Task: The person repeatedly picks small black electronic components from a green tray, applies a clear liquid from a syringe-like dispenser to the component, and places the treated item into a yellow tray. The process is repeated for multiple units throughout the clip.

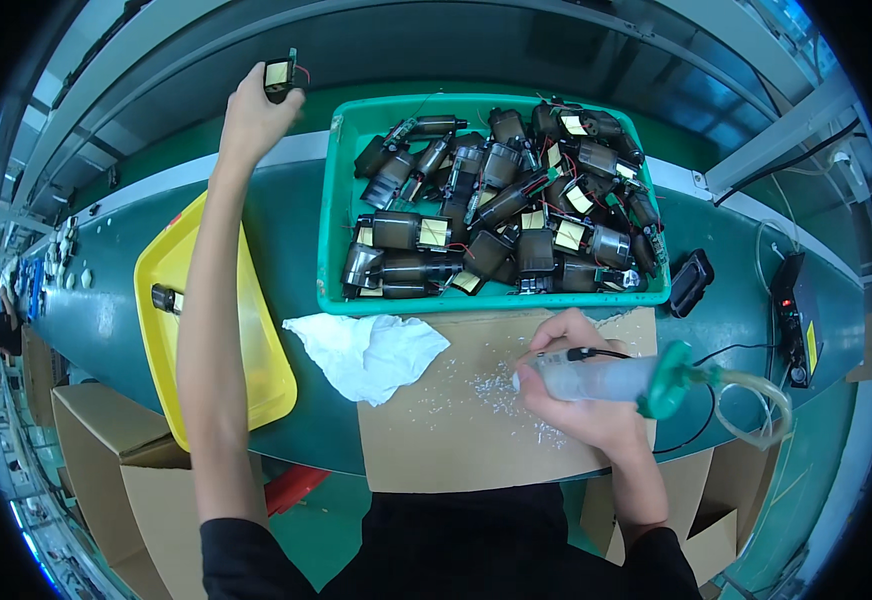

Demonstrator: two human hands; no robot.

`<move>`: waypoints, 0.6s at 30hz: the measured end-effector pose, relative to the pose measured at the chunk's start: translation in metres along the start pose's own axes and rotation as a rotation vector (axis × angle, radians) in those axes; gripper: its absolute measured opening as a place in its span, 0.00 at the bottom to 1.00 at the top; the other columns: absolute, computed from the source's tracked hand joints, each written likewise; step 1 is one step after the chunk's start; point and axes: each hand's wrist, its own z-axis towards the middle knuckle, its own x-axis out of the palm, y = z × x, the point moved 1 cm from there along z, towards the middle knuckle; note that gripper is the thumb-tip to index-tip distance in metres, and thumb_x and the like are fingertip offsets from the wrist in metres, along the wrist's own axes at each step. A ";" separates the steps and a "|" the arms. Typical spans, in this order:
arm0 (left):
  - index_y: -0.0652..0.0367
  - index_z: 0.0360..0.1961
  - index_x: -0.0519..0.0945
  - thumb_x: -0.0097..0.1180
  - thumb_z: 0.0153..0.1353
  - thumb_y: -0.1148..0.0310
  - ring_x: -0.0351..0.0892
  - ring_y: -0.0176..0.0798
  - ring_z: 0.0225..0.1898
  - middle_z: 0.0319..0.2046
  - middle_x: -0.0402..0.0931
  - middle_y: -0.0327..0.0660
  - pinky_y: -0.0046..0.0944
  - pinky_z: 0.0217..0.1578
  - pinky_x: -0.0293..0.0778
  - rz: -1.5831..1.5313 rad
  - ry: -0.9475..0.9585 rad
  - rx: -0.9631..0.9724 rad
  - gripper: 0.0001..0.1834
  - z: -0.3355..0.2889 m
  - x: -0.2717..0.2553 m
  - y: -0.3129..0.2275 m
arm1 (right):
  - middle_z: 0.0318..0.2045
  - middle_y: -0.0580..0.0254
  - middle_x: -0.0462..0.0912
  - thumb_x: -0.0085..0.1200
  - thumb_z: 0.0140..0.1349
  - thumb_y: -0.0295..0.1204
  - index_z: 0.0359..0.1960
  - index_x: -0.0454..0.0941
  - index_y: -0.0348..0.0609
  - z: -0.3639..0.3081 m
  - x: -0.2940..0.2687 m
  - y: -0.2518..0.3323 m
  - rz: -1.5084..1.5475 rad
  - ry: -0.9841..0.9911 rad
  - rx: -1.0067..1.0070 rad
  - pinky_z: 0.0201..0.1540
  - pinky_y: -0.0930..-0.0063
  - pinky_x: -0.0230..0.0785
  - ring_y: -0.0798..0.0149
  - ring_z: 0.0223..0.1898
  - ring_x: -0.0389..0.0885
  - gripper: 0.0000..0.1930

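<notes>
My left hand (256, 118), its arm stretched over the yellow tray, grips a dark motor unit (277, 74) beyond the table's far edge. On that unit show a pale yellow pad, a green circuit board and a thin red wire. Wrapped around a clear dispensing syringe (611, 381), my right hand (584, 412) is above the cardboard sheet (426, 440). A green cap and a hose sit on the syringe's right end; its tip points left. White specks (501, 395) lie scattered on the cardboard. Similar dark units (501, 205) fill a green bin (330, 210) in disordered layers.
One small dark part (166, 298) lies in the yellow tray (268, 365). A crumpled white cloth (366, 352) rests beside the cardboard. At right are a black holder (692, 283) and a black control box (790, 310) with cables. Open cartons (106, 420) stand below the table.
</notes>
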 end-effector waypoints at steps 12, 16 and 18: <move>0.60 0.60 0.61 0.35 0.64 0.43 0.66 0.24 0.27 0.32 0.69 0.35 0.23 0.18 0.58 -1.597 0.951 0.079 0.34 -0.188 0.050 -0.137 | 0.26 0.46 0.80 0.50 0.58 0.39 0.36 0.55 0.42 0.002 -0.025 0.079 0.300 -0.561 -0.382 0.36 0.74 0.74 0.60 0.27 0.79 0.18; 0.65 0.58 0.61 0.50 0.57 0.45 0.73 0.33 0.36 0.40 0.70 0.42 0.29 0.23 0.70 -1.695 0.961 0.084 0.38 -0.199 0.056 -0.129 | 0.26 0.44 0.80 0.51 0.57 0.42 0.34 0.54 0.43 0.003 -0.013 0.085 0.386 -0.515 -0.353 0.34 0.76 0.73 0.61 0.26 0.79 0.20; 0.68 0.57 0.62 0.57 0.53 0.46 0.75 0.36 0.40 0.45 0.70 0.46 0.31 0.25 0.73 -1.709 0.924 0.058 0.40 -0.202 0.055 -0.124 | 0.25 0.43 0.80 0.51 0.57 0.41 0.34 0.54 0.42 0.004 -0.009 0.082 0.382 -0.456 -0.344 0.34 0.74 0.74 0.61 0.26 0.80 0.20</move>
